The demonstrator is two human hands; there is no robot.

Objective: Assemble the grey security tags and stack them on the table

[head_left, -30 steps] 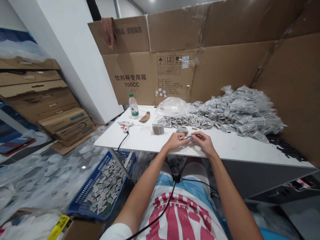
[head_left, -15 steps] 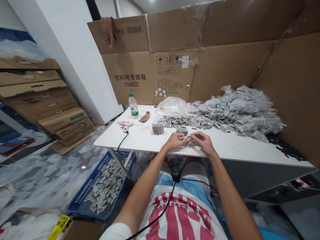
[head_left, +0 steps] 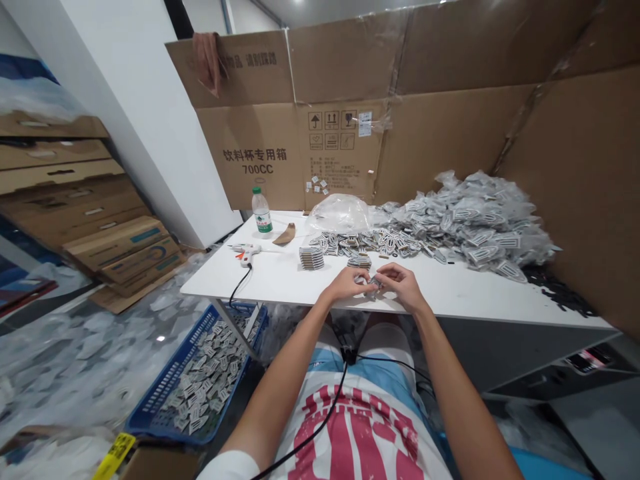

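We hold a small striped tag (head_left: 373, 283) between both hands at the near edge of the white worktop (head_left: 280, 283), straight ahead of us. The grip of our left hand (head_left: 345, 285) is closed on the tag's left end, and the grip of our right hand (head_left: 403, 287) is pinched together on its right end. At 12 o'clock from the tag, just beyond the fingers, sits a short pile of tags (head_left: 359, 262). At 10 o'clock stands a neat stack (head_left: 311, 258). Loose tags (head_left: 370, 241) spread further back, running at 2 o'clock into a big heap of bagged tags (head_left: 475, 223). A glue gun (head_left: 245, 251) lies at 9 o'clock, with a water bottle (head_left: 261, 212) behind it at 10 o'clock. Down at 7 o'clock, on the floor, a blue basket (head_left: 200, 373) holds more tags.
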